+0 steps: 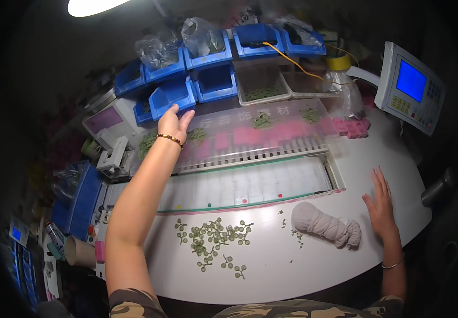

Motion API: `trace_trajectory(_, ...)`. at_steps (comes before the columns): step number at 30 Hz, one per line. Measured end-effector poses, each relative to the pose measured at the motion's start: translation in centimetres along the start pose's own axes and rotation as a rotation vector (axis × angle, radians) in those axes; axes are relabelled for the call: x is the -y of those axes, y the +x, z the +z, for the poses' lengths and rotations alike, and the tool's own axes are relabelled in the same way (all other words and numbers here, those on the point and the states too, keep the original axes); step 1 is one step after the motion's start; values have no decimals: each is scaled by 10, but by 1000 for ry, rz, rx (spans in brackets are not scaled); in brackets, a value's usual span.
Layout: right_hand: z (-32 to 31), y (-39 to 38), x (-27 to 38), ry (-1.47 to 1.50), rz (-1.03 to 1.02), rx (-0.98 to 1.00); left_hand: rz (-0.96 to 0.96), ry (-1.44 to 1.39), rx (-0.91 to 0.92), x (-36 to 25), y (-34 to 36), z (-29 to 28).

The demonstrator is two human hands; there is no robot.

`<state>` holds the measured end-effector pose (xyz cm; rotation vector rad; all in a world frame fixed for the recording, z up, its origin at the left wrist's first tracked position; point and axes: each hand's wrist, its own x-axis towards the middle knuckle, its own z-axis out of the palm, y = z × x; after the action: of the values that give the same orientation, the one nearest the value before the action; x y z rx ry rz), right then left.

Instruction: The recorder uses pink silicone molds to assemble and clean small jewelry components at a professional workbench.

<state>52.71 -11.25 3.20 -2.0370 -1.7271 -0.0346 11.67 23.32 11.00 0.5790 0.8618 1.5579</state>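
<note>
My left hand [171,125] is raised to the shelf bins, its fingers at the lower front edge of a blue plastic bin [171,99]. That bin sits askew in the lower row, and the fingers appear to grip its edge. My right hand [381,208] lies on the right of the white table with fingers stretched out and nothing in it. Beside it rests a greyish cloth bundle [324,224], wrapped and tied. Small green branched pieces with round discs [210,236] lie in a loose pile in front of me. Tiny green bits [298,237] are scattered near the bundle.
A long inset tray [245,185] with a green edge crosses the table. Behind it, a clear sheet [229,124] carries green clusters over pink blocks. More blue bins [215,83] stand behind. A control panel with a blue screen [410,81] stands at right; a cup [79,252] at left.
</note>
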Motion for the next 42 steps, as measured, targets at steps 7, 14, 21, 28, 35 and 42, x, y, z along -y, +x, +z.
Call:
trace_trajectory(7, 13, 8, -44, -63, 116, 5, -57, -29, -81, 10, 20, -5)
trace_trajectory(14, 27, 25, -69, -59, 145, 1, -102, 52, -38, -7, 65, -28)
trace_trajectory(21, 37, 46, -86, -82, 213, 57, -80, 78, -61, 3, 100, -8)
trace_trajectory(28, 37, 75, -115, -124, 228, -6, -156, 149, -248, 17, 120, 4)
trace_trajectory(35, 70, 133, -161, -68, 178, -153, -317, 288, -312, -5, 164, -37)
trace_trajectory(42, 82, 196, -178, 31, 203, -316, -340, 307, -304, -4, 123, -9)
